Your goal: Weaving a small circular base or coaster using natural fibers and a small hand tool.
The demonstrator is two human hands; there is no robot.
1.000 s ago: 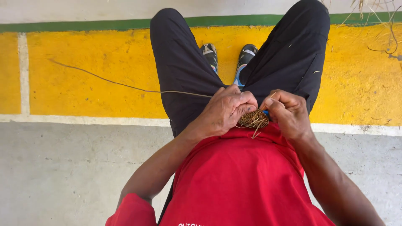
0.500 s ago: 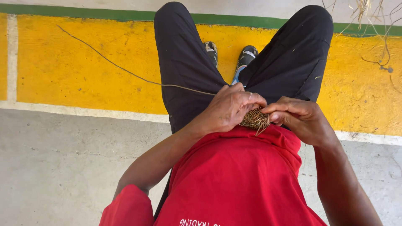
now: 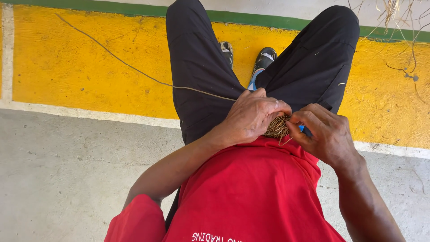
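- The left hand [image 3: 251,117] lies curled over a small woven fibre piece [image 3: 276,127], its fingers closed around the top and near edge, so that it grips the piece against the lap.
- The right hand [image 3: 324,134] meets the woven piece from the other side; thumb and forefinger are pinched together at its edge, where a few loose strand ends stick out.
- A bit of something blue [image 3: 303,128] shows just behind the right fingertips; what it is cannot be told.
- The woven piece sits between the two hands, over the person's lap, where the red shirt [image 3: 251,192] meets the black trousers [image 3: 201,76].
- A long thin fibre strand [image 3: 134,69] runs from under the left hand up and away to the left, across the left thigh and over the yellow painted band [image 3: 89,67] of the floor.
- The person is seated with knees apart; two dark sneakers [image 3: 264,58] show between the legs.
- Beyond the yellow band runs a green stripe [image 3: 251,18]; nearer lies a white line and then bare grey concrete [image 3: 67,179].
- Dry fibre stalks [image 3: 398,18] hang in at the upper right, well apart from the hands.
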